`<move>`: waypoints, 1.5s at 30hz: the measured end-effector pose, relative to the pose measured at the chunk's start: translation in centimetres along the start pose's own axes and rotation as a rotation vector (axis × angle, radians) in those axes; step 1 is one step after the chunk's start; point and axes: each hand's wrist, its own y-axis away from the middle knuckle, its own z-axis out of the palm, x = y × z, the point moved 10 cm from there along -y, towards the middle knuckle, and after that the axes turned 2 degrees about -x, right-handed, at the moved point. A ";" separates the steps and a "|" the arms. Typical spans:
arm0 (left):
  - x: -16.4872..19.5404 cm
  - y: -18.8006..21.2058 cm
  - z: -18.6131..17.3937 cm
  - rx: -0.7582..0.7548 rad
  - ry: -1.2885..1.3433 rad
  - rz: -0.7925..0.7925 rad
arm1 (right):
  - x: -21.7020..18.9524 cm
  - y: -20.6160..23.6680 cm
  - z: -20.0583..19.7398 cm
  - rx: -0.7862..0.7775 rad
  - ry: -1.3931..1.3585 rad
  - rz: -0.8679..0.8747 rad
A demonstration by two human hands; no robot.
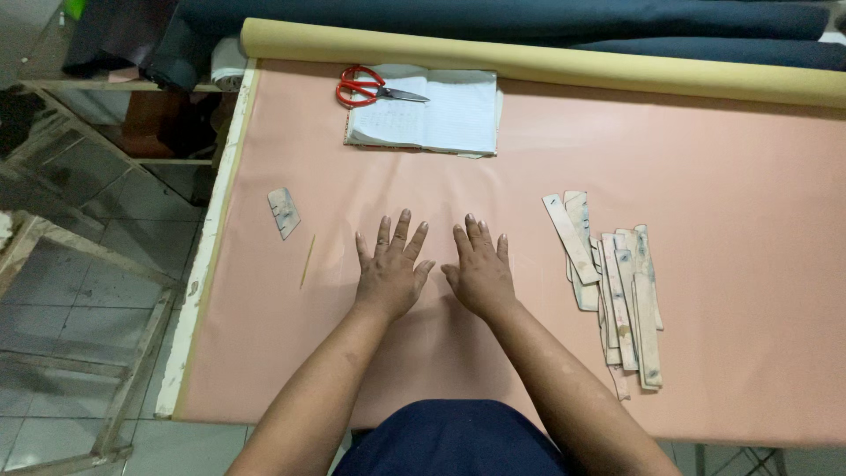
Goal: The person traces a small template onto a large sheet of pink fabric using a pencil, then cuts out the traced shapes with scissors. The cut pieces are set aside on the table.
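A wide sheet of smooth pink material covers the table and carries a faint sheen; it unrolls from a long tan roll at the far edge. The roll's long axis runs left to right, dipping slightly toward the right. Behind it lie dark blue rolls of matte cloth, lengthwise the same way.

Both hands rest flat on the pink sheet near the person's edge, palms down and holding nothing. The left hand has its fingers spread, pointing away from the body; the right hand lies just beside it, fingers closer together, thumbs nearly meeting.

An open notebook of lined white paper sits at the far side, with red-handled scissors on its left page, blades pointing right.

To the right of the hands lies a loose pile of worn, pale pattern strips, flat, narrow and smudged, most with their long axes running away from the person.

To the left sits one small stiff pattern piece, a slanted quadrilateral, and nearer the left hand a thin wooden stick, lying almost front to back.
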 end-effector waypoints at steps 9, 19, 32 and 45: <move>0.1 0.4 -0.8 0.088 0.060 0.023 | -0.1 0.6 -0.8 0.092 -0.051 -0.033; 0.4 0.4 -0.9 0.096 0.055 0.034 | 0.0 0.4 -0.7 0.080 -0.069 -0.031; 0.3 0.4 -0.5 0.054 0.053 0.025 | 0.2 0.5 -0.5 0.066 -0.039 -0.023; 0.3 0.4 -1.0 0.094 0.033 0.037 | 0.1 0.4 -1.1 0.038 -0.032 -0.008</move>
